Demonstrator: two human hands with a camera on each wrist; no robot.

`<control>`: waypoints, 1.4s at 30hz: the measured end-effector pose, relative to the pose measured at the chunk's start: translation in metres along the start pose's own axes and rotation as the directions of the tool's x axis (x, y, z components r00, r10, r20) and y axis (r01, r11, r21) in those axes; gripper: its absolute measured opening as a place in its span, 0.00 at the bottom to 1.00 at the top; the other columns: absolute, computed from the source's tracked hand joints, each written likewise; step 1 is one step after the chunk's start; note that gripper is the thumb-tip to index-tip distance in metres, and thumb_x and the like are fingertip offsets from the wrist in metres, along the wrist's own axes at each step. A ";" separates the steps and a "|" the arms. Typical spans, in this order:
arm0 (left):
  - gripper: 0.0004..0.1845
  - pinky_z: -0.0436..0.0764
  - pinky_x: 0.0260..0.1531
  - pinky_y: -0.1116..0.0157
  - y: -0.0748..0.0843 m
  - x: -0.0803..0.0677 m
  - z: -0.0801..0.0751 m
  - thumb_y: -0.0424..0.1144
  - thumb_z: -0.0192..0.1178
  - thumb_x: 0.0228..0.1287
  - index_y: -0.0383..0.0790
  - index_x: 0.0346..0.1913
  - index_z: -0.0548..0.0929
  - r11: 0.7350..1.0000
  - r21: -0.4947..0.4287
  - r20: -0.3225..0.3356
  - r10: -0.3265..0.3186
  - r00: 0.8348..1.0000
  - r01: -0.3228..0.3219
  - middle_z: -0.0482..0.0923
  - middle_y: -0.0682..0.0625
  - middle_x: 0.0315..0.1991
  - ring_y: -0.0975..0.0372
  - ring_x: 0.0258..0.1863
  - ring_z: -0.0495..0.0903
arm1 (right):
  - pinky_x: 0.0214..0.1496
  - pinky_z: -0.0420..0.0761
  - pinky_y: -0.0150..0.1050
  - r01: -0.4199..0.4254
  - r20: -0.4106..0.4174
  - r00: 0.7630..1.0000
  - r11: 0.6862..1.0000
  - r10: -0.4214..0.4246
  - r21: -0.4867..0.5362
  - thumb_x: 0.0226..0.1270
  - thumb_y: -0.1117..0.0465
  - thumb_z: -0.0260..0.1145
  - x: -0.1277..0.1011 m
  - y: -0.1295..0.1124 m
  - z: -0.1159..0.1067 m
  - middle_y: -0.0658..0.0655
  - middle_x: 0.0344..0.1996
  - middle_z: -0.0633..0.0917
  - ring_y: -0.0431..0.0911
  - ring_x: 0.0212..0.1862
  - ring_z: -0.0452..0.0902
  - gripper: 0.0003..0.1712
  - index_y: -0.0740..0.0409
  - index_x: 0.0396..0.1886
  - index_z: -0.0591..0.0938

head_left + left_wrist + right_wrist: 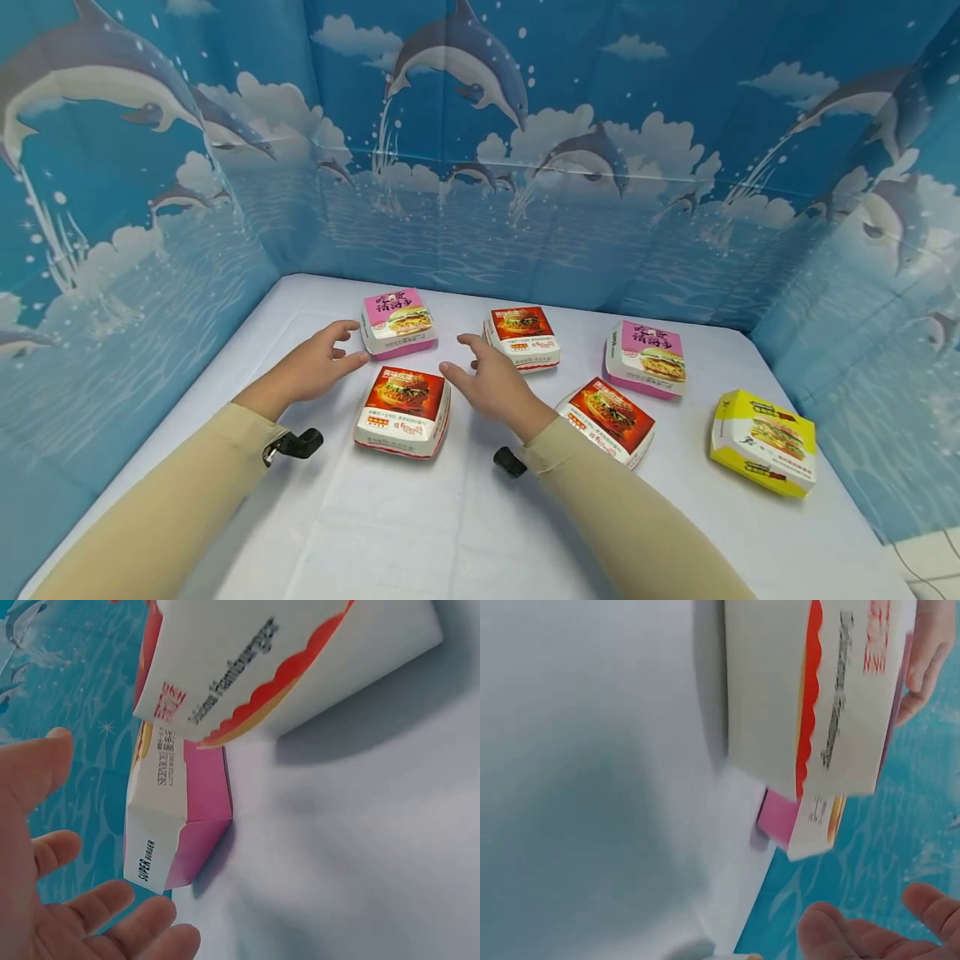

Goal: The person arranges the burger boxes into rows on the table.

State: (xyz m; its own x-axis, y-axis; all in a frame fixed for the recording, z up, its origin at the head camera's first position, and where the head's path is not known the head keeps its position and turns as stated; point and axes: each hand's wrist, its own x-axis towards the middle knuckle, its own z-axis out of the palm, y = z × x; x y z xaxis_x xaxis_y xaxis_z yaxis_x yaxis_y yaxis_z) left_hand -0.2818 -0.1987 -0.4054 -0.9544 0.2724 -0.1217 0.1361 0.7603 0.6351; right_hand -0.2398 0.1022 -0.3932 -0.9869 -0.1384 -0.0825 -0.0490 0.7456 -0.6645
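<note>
Left grip (pixel 315 367) hovers, fingers spread, beside square pink cardboard box (pixel 397 323).

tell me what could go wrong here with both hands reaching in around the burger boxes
1. The left hand is open beside the far-left pink box, fingertips close to its side; it could nudge the box away rather than grasp it.
2. The right hand sits between the near red box and the middle red box; it may bump either one.
3. The right forearm passes near another red box and could drag it.
</note>
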 end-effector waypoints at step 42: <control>0.44 0.61 0.77 0.38 0.002 0.071 0.013 0.63 0.52 0.79 0.59 0.87 0.42 0.963 -0.162 0.028 -0.213 0.977 0.215 0.44 0.37 0.86 0.39 0.83 0.52 | 0.80 0.66 0.58 0.082 0.103 0.992 0.996 -0.079 -0.029 0.83 0.43 0.58 0.095 -0.002 0.008 0.54 0.81 0.68 0.55 0.82 0.62 0.35 0.38 0.84 0.63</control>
State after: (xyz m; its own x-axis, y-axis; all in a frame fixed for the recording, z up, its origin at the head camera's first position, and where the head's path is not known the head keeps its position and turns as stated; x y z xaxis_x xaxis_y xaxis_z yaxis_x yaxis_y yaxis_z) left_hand -0.3461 -0.1701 -0.4228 -0.9537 0.1205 -0.2754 -0.1170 0.6952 0.7092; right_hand -0.3319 0.0828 -0.4052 -0.9588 -0.2634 -0.1063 -0.1344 0.7504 -0.6471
